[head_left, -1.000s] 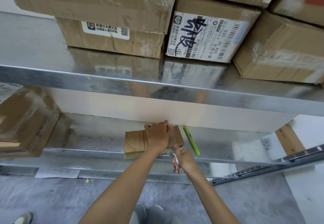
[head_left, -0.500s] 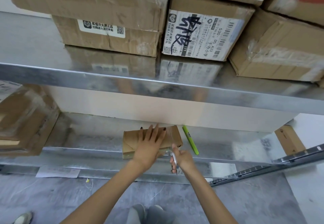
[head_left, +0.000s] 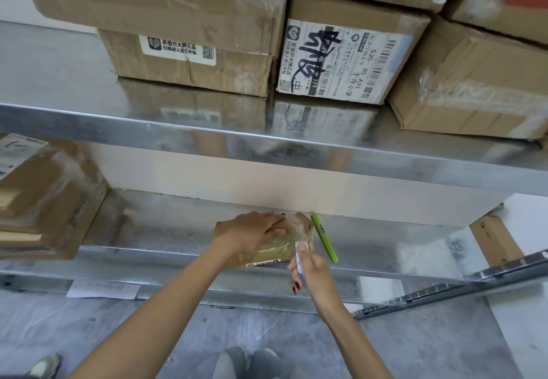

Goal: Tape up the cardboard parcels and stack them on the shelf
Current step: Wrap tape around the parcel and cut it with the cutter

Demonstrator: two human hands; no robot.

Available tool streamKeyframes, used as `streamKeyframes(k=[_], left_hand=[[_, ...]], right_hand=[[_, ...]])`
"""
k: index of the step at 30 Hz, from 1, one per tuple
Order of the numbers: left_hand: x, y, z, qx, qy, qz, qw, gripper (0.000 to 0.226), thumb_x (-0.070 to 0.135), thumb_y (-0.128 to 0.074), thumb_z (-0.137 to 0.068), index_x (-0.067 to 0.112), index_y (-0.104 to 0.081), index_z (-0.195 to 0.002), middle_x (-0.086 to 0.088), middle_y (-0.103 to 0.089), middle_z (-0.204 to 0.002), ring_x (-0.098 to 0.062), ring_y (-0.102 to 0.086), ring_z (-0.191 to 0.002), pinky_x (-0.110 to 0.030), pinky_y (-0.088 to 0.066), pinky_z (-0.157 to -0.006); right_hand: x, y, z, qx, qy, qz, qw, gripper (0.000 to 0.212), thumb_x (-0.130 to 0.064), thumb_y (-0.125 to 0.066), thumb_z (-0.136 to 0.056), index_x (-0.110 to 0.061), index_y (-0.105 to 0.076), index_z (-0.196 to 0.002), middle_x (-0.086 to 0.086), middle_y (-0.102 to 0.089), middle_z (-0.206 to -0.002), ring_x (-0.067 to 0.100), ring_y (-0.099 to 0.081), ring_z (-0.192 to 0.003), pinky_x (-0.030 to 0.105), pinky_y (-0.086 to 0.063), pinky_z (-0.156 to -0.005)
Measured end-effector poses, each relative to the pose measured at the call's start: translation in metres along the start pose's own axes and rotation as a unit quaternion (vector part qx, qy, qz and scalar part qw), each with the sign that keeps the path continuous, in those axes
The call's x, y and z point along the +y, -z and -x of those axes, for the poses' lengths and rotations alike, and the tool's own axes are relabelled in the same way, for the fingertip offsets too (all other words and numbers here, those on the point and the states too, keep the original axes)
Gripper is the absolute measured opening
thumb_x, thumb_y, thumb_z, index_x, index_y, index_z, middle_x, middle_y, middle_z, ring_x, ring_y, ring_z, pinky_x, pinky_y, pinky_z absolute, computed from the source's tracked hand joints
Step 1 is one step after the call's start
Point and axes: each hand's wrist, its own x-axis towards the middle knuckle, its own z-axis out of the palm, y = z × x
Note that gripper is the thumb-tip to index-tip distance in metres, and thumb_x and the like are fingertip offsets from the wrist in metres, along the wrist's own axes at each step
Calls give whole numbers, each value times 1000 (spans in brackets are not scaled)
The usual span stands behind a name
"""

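The left hand [head_left: 255,232] is lying flat, fingers straight, on the small parcel [head_left: 286,246], hiding its left half. The parcel is sitting on the lower shelf [head_left: 166,230], long side running left to right. The right hand [head_left: 315,272] is gripping a thin white tool [head_left: 299,263] at the parcel's near right corner; the tool's tip is too blurry to make out.

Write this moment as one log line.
left hand: flat on small parcel | right hand: grips white pen-like tool at its corner | green marker: beside parcel
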Motion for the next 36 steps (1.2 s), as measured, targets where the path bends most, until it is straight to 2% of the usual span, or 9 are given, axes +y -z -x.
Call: streamKeyframes(k=[5, 16, 20, 23, 26, 28, 30, 32, 36], left_hand=[[-10, 8, -12, -28, 1, 48, 998, 53, 60, -31, -97, 33, -40, -143, 10, -52, -139, -18, -52, -119, -32, -42, -92], [-25, 9, -26, -17, 0, 89, 996, 51, 64, -36, -94, 37, -51, -134, 11, -64, -122, -14, -59, -106, -34, -46, -94], [-27, 13, -31, -33, 2, 128, 991, 47, 58, -41, -96, 30, -57, -130, 16, -60, -84, -6, -55, -77, -28, -42, -75], [-37, 7, -35, -59, 30, 117, 991, 49, 63, -37, -94, 24, -64, -105, 6, -62, -77, -12, -57, -74, -33, -44, -79], [-32, -2, -34, -16, 39, 77, 996, 38, 53, -37, -98, 24, -62, -95, 8, -64, -87, -11, -55, -85, -41, -34, -98], [-12, -7, -31, 62, 40, 60, 995, 30, 44, -42, -99, 32, -57, -121, 6, -63, -115, -18, -55, -111, -46, -25, -108], [10, -19, -30, 80, 42, 37, 995, 48, 51, -46, -95, 32, -43, -139, 4, -53, -133, -22, -45, -127, -48, -18, -113], [24, -33, -29, 75, 56, 28, 995, 66, 68, -50, -83, 33, -39, -138, 6, -48, -135, -21, -39, -130, -48, -13, -114], [27, -35, -33, 124, 84, 63, 987, 59, 70, -60, -74, 34, -49, -119, 11, -56, -122, -18, -45, -118, -40, -21, -104]], right_hand=[[6, 5, -1, 1, -61, 20, 998, 62, -42, -39, -99, -6, -54, -52, 5, -43, -36, 17, -43, -34, 24, -42, -47], [10, -3, -28, 10, -166, 59, 984, 60, -43, -42, -99, -2, -54, -56, 3, -42, -32, 11, -40, -25, 15, -34, -34], [0, 3, -34, -10, -199, 90, 976, 59, -48, -42, -97, -4, -55, -59, -1, -41, -29, 10, -40, -24, 11, -32, -33], [-1, 3, -34, -22, -195, 78, 978, 60, -48, -43, -97, -4, -55, -57, 3, -44, -33, 14, -42, -28, 19, -38, -41], [0, 0, -30, -21, -187, 121, 975, 60, -45, -38, -99, -8, -55, -55, 4, -47, -42, 13, -45, -35, 19, -36, -43], [-1, -2, -28, -10, -179, 121, 976, 60, -44, -36, -100, -8, -54, -56, 3, -46, -39, 10, -45, -32, 15, -32, -37], [0, -4, -27, -12, -176, 115, 978, 59, -41, -37, -100, -6, -54, -56, 1, -44, -34, 9, -45, -29, 13, -32, -35], [-1, -4, -24, -20, -172, 89, 981, 57, -38, -38, -101, -4, -53, -58, 3, -44, -34, 10, -44, -27, 12, -33, -33], [-5, -3, -20, -23, -165, 81, 983, 53, -36, -37, -101, -5, -52, -61, 11, -45, -52, 13, -42, -38, 10, -31, -31]])
